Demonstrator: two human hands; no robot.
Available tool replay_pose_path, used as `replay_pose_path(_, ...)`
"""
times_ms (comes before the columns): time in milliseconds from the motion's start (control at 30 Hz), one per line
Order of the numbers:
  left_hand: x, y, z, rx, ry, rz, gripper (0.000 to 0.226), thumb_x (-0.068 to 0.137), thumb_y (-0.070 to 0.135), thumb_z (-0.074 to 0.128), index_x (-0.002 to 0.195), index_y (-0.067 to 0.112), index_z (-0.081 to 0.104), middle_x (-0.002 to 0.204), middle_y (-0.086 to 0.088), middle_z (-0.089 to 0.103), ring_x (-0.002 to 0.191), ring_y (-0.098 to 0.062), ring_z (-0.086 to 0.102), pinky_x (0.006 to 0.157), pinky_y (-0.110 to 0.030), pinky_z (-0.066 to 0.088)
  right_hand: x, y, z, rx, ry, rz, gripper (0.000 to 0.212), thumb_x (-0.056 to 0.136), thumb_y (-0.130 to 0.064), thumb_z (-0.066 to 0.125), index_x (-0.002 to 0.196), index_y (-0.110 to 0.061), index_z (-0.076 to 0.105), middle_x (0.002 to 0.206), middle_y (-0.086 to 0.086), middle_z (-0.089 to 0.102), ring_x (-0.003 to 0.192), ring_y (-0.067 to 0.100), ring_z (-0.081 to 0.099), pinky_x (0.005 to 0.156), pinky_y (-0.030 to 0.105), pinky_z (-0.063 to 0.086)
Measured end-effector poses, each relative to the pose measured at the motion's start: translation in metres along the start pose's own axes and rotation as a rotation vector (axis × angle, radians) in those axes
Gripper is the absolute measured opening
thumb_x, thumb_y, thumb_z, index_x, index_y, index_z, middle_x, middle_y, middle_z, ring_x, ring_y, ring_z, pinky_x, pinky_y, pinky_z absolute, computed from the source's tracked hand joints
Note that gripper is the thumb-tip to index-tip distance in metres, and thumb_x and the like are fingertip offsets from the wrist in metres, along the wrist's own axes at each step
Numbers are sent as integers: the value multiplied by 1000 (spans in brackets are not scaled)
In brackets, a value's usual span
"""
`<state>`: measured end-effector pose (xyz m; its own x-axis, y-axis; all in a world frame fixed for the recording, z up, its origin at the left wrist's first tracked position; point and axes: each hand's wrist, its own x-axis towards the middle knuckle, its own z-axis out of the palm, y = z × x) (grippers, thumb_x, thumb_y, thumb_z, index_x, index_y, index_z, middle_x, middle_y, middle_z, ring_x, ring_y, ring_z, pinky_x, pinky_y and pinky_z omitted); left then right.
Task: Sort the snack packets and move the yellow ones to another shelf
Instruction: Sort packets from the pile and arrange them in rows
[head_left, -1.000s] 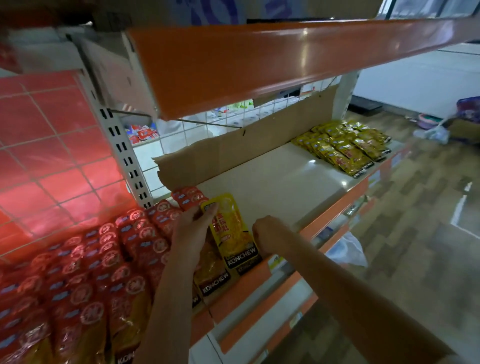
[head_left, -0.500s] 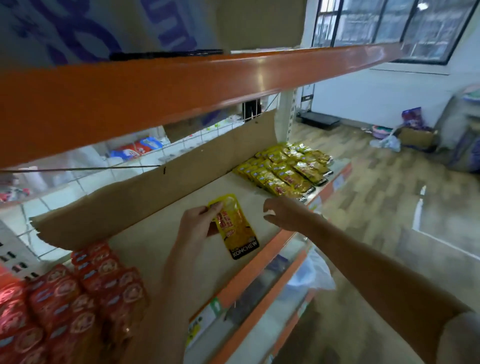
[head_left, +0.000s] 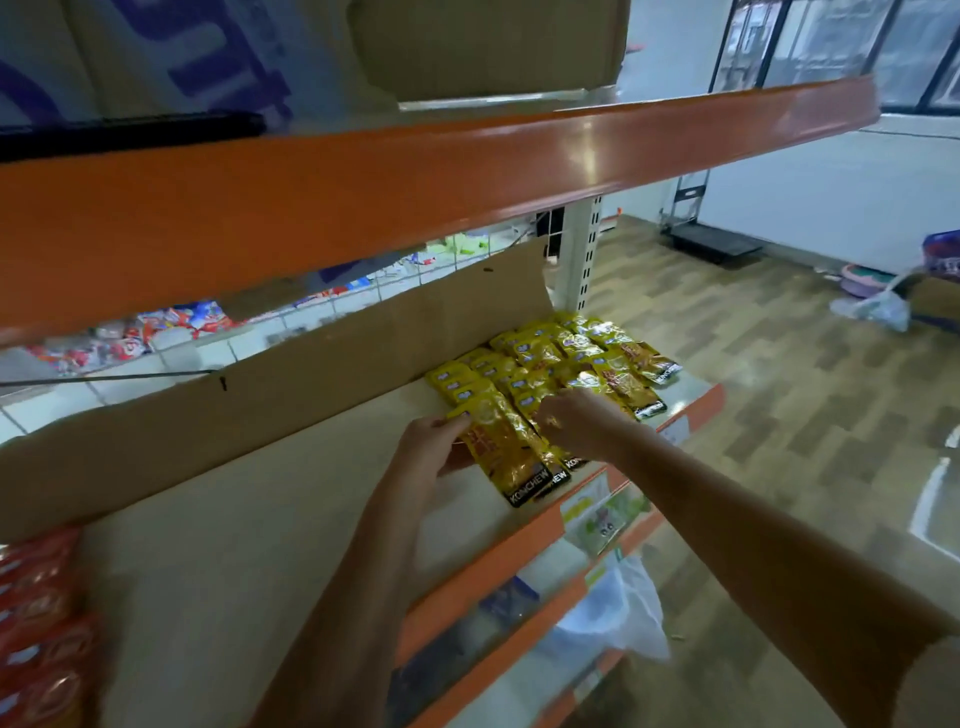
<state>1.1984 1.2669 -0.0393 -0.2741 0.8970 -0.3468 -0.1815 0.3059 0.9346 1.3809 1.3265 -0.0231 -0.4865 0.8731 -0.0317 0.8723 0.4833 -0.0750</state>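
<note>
Shop shelving is filling the frame: a beige shelf (head_left: 260, 545) with an orange front edge, a cardboard strip (head_left: 291, 384) standing along its back, and a second orange shelf (head_left: 415, 192) running overhead. Task status, judged: well under way but not finished. A yellow group (head_left: 558, 364) is already lying at the centre right of the frame, at the far end of the shelf; roughly fifteen to twenty packets, overlapping, so an exact count is not possible. One more yellow packet (head_left: 506, 452), marked KONCHEW, is being set down at the near edge of that group, overlapping two others whose black ends are showing beside it. The left hand (head_left: 431, 441) is pinching its upper left edge, so that grip is holding the packet. The right hand (head_left: 576, 421) is resting on the group with fingers curled down; whether its grip is closed on a packet cannot be told. Red packets (head_left: 41, 623) are sitting at the lower left, about five visible and cropped. Whether yellow ones are remaining among them is out of view.
</note>
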Motion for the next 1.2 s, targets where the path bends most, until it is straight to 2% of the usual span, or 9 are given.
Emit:
replay_pose_path(267,66,14,-27,-78,130,-53,13,92,16,58,79,12,61,78,-6,64,72,-18,61,77,-34,52,84,21,-16,27,17,-39,34,91,-29,54,124,-21,57,128,7,54,117,28,52,87,35,48)
replay_pose_path(367,86,14,-39,-102,163,-55,11,93,14,58,82,13,60,83,-8,63,71,-16,59,63,-28,55,113,11,-17,14,13,-107,34,93,-29,52,124,-15,56,129,10,54,118,30,51,86,36,47)
replay_pose_path(500,108,13,-51,-16,310,-20,21,91,7,59,111,-1,61,109,-16,61,70,-15,56,77,-34,48,143,-1,-14,36,-42,-213,36,93,-26,51,125,-10,55,133,12,52,118,31,52,96,40,45)
replay_pose_path(633,123,9,-55,12,399,-26,10,87,5,65,79,5,59,105,-18,63,55,-12,63,65,-31,53,164,-3,-14,35,-81,-280,41,94,-25,48,132,-10,49,136,12,49,124,31,47,101,36,41)
replay_pose_path(767,136,6,-49,95,450,-29,7,86,8,67,84,4,62,91,-21,65,72,-22,61,62,-35,57,175,0,-14,16,-79,-379,42,93,-23,50,133,-13,49,137,12,49,125,29,47,99,35,41)
replay_pose_path(867,151,-1,-53,208,537,-42,15,81,11,72,73,15,61,97,-20,67,93,-33,64,86,-48,54,181,6,-17,-3,-75,-438,39,95,-22,49,132,-13,51,135,11,51,125,28,47,96,33,40)
replay_pose_path(933,163,-7,-58,265,594,-49,20,81,14,73,70,20,57,92,-13,66,98,-29,62,93,-46,51,183,10,-18,10,-77,-488,39,95,-23,50,133,-17,51,136,10,51,124,28,47,98,35,40)
replay_pose_path(1100,141,11,-20,532,771,-24,18,87,26,67,93,9,68,103,-15,67,97,-32,62,75,-32,48,183,17,-23,-9,-111,-538,39,95,-23,49,133,-14,50,137,11,49,123,29,48,98,37,42)
replay_pose_path(1200,140,10,-10,630,803,-45,18,90,30,62,88,14,70,103,-12,68,99,-31,62,69,-29,40,183,22,-27,-22,-124,-542,37,96,-25,48,131,-14,50,132,12,52,118,29,51,93,36,45)
